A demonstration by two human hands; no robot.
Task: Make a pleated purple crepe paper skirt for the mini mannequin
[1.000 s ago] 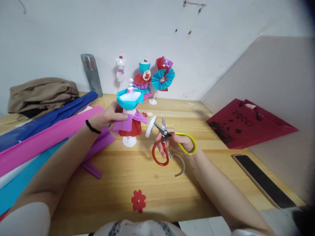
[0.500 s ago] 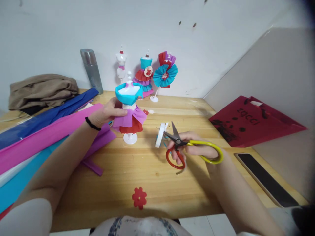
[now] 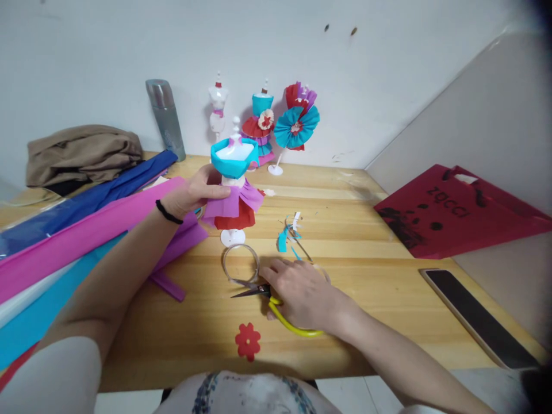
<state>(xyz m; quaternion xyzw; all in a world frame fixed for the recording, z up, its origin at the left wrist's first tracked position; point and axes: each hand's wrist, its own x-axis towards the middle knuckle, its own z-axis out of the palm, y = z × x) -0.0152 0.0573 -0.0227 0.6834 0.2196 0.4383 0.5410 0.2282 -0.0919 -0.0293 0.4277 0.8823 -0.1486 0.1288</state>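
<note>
My left hand (image 3: pixel 206 188) is closed round the waist of a small white mannequin (image 3: pixel 234 150), which stands upright on its round base. The mannequin wears a turquoise band (image 3: pixel 233 168) on top and a purple layer (image 3: pixel 228 205) over a red skirt (image 3: pixel 241 216). Low over the table, my right hand (image 3: pixel 297 290) is wrapped on the scissors (image 3: pixel 293 328), whose blades point left and are slightly apart. A clear tape ring (image 3: pixel 224 264) lies beside the blade tips. Nearer the front edge is a red paper flower (image 3: pixel 248 341).
Paper scraps (image 3: pixel 283 239) lie mid-table. Three dressed mannequins, one with a turquoise flower (image 3: pixel 297 127), stand by the wall. Paper rolls (image 3: pixel 86 236), a brown cloth (image 3: pixel 81 152) and a bottle (image 3: pixel 168 123) are left; a red bag (image 3: pixel 448 213) and phone (image 3: pixel 478 316) are right.
My right hand has turned palm down and lowered leftward with the scissors. The tape that stood by the scraps now shows near the mannequin's base. My left hand keeps its hold.
</note>
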